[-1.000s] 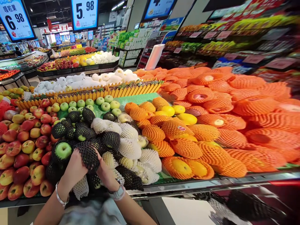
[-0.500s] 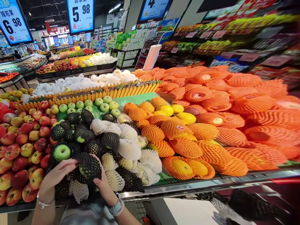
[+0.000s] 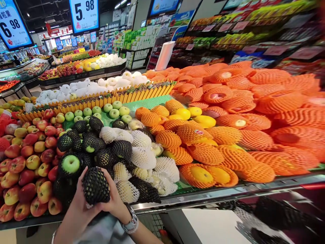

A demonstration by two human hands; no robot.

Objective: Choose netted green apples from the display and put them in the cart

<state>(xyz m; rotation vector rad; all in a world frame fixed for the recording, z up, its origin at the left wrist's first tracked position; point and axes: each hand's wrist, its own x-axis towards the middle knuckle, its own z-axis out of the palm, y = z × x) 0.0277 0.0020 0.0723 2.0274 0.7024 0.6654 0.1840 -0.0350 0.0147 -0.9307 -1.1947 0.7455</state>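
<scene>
Between my two hands is a green apple in a black foam net, held up over the front of the fruit display. My left hand wraps its left side and underside. On the right side, my right hand curls around it, with a watch on that wrist. Just beyond lies another green apple, its top bare above a black net. More black-netted apples are heaped behind, and white-netted fruit lies to the right.
Red apples fill the left side. Orange-netted fruit spreads across the right. A metal rail edges the display in front, with a white box top below it. A yellow picket divider runs behind, and price screens hang above.
Both hands have drawn nearer to me and closed around the black-netted apple, lifting it off the pile. The white foam net that hung beneath my hands is now mostly hidden.
</scene>
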